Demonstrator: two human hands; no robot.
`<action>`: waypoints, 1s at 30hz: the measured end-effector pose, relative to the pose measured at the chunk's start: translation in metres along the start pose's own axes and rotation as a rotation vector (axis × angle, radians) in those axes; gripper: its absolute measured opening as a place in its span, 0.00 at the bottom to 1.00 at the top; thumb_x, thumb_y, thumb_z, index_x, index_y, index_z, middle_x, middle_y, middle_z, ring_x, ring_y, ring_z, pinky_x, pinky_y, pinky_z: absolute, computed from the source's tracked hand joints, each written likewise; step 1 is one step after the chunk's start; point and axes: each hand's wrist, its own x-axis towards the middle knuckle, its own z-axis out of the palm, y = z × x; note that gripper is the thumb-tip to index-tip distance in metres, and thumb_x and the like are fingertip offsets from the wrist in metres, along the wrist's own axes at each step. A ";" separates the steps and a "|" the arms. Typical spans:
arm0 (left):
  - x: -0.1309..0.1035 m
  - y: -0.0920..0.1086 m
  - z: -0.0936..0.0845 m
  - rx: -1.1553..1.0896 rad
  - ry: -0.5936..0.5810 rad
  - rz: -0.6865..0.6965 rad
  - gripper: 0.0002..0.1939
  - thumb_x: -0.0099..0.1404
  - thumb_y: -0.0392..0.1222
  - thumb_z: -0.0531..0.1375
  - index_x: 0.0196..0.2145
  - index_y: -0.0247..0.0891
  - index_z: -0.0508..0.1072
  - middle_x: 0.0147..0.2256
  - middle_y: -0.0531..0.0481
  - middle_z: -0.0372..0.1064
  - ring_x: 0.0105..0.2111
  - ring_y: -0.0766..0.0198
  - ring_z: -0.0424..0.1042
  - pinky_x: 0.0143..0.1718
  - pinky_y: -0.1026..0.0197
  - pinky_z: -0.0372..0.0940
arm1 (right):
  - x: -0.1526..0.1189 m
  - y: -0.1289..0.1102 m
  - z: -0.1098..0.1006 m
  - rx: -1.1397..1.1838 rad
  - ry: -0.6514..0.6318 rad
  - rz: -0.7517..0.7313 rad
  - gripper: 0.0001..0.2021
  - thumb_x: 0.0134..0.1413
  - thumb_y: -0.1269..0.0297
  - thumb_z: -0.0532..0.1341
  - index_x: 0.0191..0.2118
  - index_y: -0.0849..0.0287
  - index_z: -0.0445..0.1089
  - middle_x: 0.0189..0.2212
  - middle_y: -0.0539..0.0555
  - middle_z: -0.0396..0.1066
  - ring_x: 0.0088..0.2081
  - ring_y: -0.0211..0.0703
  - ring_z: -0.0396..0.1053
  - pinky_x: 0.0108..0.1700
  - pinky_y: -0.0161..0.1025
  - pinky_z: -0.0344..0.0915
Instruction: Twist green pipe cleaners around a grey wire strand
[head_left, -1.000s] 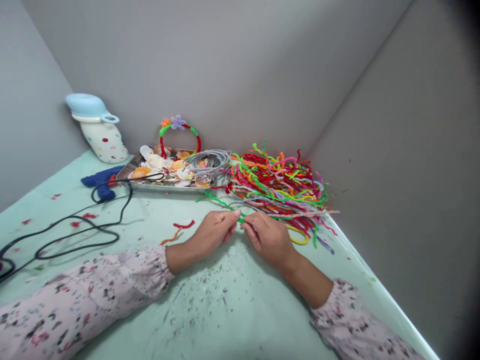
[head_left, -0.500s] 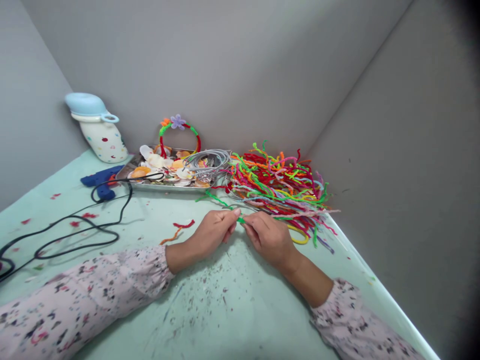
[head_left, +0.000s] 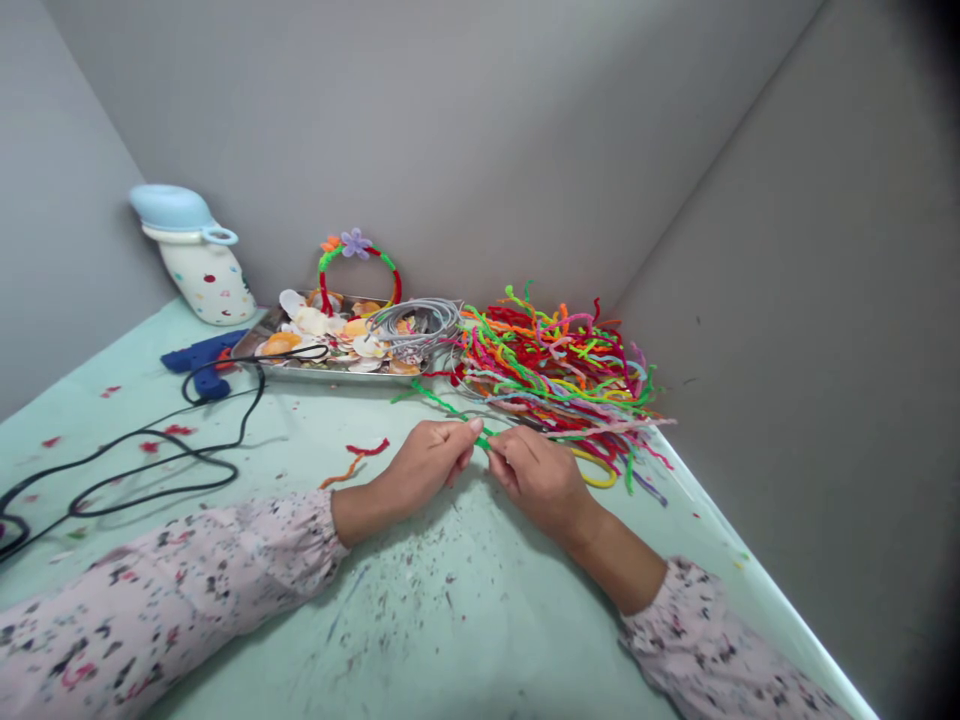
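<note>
A green pipe cleaner (head_left: 440, 402) runs between my hands, its free end reaching up and left toward the tray. My left hand (head_left: 429, 458) pinches it between thumb and fingers. Close beside it, my right hand (head_left: 541, 476) is closed on the same pipe cleaner, with a short green stretch showing in the gap. Just behind my right hand lies a heaped pile of multicoloured pipe cleaners (head_left: 555, 360). A red and orange twisted piece (head_left: 360, 455) rests on the table left of my left hand.
A metal tray (head_left: 337, 376) holds shells, a coil of grey wire (head_left: 420, 325) and a flowered pipe-cleaner hoop (head_left: 322, 275). Left of it lie a blue glue gun (head_left: 199, 360) with a looping black cord (head_left: 157, 433) and a white bottle (head_left: 208, 283). Grey walls stand behind and right.
My right hand has shifted very slightly right and down, and a little more green shows between my hands. My left hand stays nearly in place.
</note>
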 end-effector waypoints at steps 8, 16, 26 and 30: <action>0.001 0.000 0.000 -0.013 0.014 -0.006 0.26 0.66 0.57 0.47 0.18 0.37 0.60 0.13 0.57 0.54 0.15 0.71 0.52 0.18 0.66 0.48 | 0.000 0.002 -0.001 0.033 -0.016 0.008 0.05 0.59 0.71 0.55 0.39 0.59 0.68 0.32 0.55 0.73 0.36 0.42 0.70 0.37 0.37 0.66; 0.001 0.001 0.000 0.003 0.013 -0.010 0.26 0.66 0.57 0.47 0.18 0.37 0.60 0.13 0.57 0.54 0.15 0.71 0.52 0.18 0.67 0.48 | -0.001 0.003 -0.002 -0.019 0.055 -0.079 0.11 0.58 0.74 0.56 0.45 0.59 0.68 0.36 0.55 0.74 0.37 0.41 0.71 0.37 0.36 0.67; 0.001 -0.001 0.000 -0.012 -0.006 -0.022 0.26 0.66 0.58 0.47 0.18 0.36 0.60 0.12 0.57 0.54 0.15 0.72 0.52 0.18 0.67 0.48 | 0.000 -0.001 -0.003 -0.038 0.075 -0.084 0.11 0.55 0.77 0.58 0.45 0.62 0.69 0.38 0.57 0.74 0.38 0.42 0.70 0.40 0.37 0.68; 0.001 0.000 0.000 -0.019 -0.008 -0.024 0.26 0.66 0.58 0.48 0.18 0.36 0.61 0.13 0.57 0.54 0.14 0.72 0.52 0.17 0.67 0.48 | 0.002 -0.002 -0.004 0.023 0.073 -0.027 0.09 0.55 0.75 0.58 0.42 0.61 0.69 0.36 0.57 0.73 0.38 0.42 0.70 0.38 0.37 0.68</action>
